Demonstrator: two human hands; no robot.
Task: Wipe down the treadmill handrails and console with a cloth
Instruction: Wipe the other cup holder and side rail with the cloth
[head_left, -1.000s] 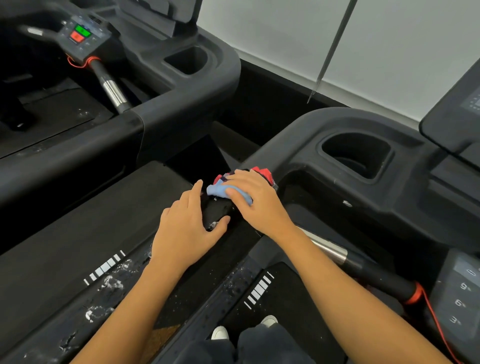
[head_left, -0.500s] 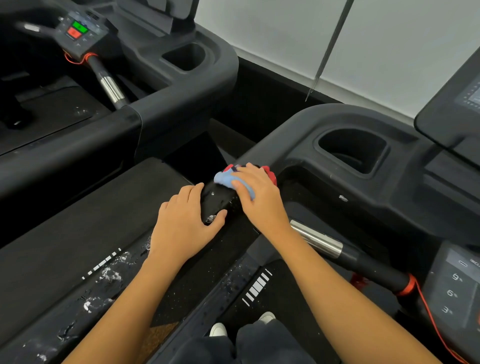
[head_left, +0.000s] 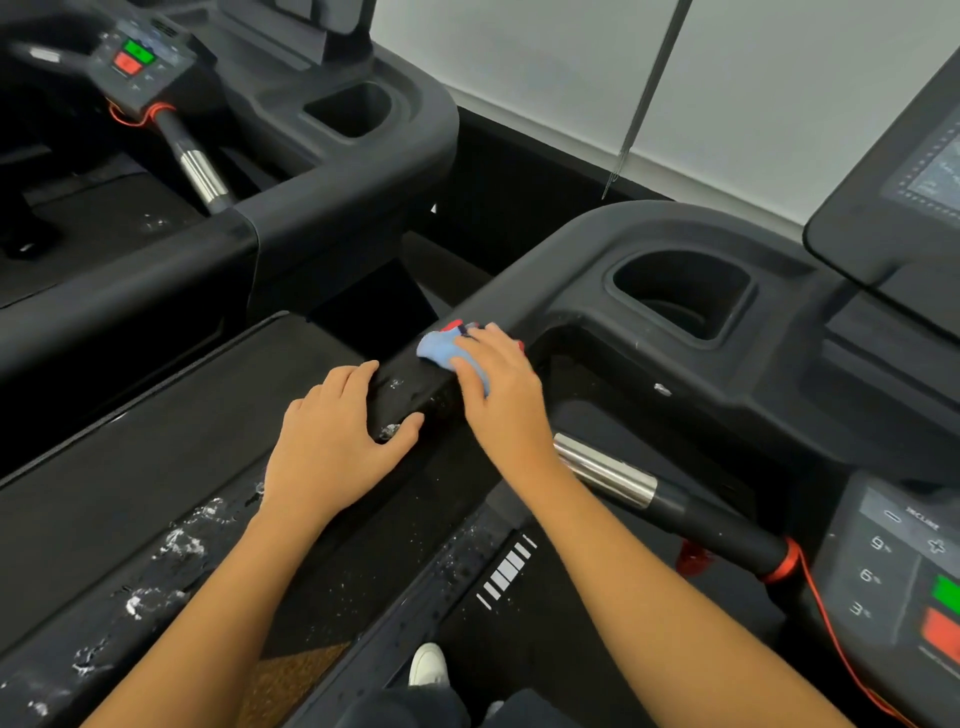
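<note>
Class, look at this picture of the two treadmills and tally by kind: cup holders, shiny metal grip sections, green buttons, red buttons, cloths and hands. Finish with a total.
Cup holders: 2
Shiny metal grip sections: 2
Green buttons: 2
Red buttons: 2
Cloth: 1
Hands: 2
Total: 11

Cloth (head_left: 436, 351) mostly hidden under right hand (head_left: 498, 384); console keypad (head_left: 904, 582) cut by right edge.
</note>
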